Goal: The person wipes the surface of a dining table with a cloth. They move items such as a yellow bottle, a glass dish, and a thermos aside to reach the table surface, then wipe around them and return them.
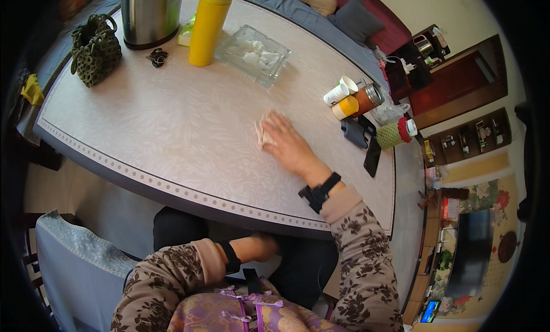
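Observation:
My right hand [287,143] lies on the pale patterned tabletop [172,130], pressing a folded beige cloth [260,134] under its fingers. The cloth's edge shows along the left side of the fingers. A dark band with a device is strapped around that wrist. Below the table's front edge, over my lap, is my left hand [260,247]. It is blurred and its fingers are partly hidden, so whether it holds anything cannot be told. Beyond the right hand stands a glass tray [275,76] with crumpled white tissues [258,54] in it.
A yellow thermos [210,29], a steel canister [150,16], a green woven basket [96,52] and a small dark item [157,57] occupy the far left. Several cups, an amber jar [366,100], a phone [372,156] and a green knit-covered bottle [391,134] stand or lie at right.

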The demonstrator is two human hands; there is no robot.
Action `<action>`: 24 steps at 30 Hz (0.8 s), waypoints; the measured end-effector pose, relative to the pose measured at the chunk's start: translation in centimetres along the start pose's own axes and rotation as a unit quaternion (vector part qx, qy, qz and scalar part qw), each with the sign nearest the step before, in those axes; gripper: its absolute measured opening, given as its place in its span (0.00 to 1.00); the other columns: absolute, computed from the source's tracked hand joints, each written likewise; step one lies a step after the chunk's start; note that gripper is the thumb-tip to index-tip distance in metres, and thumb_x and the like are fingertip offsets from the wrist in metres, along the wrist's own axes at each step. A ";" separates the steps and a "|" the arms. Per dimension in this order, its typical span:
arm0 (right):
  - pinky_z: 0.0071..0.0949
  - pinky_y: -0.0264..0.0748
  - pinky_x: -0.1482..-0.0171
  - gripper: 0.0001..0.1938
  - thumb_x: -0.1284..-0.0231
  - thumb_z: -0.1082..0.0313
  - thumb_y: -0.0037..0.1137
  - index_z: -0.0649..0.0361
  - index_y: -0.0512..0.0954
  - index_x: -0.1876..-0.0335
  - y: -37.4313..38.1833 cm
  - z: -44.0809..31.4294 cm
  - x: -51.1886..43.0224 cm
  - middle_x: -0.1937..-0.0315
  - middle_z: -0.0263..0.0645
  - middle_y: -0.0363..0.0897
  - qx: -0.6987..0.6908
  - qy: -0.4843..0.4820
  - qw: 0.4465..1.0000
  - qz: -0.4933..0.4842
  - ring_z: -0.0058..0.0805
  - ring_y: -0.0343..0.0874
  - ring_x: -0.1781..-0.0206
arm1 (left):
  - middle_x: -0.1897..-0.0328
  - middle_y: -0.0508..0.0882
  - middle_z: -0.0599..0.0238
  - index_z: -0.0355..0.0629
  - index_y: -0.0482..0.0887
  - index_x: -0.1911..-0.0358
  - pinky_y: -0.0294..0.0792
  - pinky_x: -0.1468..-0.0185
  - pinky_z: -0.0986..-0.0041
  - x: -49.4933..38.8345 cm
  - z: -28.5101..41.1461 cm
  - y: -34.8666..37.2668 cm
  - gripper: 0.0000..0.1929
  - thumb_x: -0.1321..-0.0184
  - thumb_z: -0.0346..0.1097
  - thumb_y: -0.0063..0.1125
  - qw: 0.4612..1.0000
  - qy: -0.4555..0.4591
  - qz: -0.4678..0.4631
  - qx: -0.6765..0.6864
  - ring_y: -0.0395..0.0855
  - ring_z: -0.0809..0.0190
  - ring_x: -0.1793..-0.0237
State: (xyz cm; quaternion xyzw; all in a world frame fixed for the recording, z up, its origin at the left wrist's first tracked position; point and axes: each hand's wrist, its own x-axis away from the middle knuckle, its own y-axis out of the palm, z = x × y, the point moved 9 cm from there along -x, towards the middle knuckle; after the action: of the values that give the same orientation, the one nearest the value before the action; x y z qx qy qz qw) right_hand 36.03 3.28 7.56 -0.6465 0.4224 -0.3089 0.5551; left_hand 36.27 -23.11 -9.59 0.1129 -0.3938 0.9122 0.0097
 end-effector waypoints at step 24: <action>0.41 0.53 0.25 0.30 0.42 0.62 0.62 0.59 0.68 0.33 -0.2 -5.1 10.3 0.28 0.52 0.57 -0.012 0.015 1.000 -0.009 0.50 0.54 0.24 | 0.55 0.87 0.49 0.40 0.89 0.61 0.73 0.44 0.60 3.0 1.2 -5.9 0.13 0.47 0.32 0.56 0.999 -0.017 -0.023 -0.028 0.85 0.47 0.52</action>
State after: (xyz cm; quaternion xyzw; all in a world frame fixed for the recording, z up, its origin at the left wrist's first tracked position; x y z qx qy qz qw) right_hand 36.30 -8.26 8.07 -0.6520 0.4283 -0.3187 0.5384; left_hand 34.17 -20.07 -3.90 0.1367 -0.4164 0.8985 0.0268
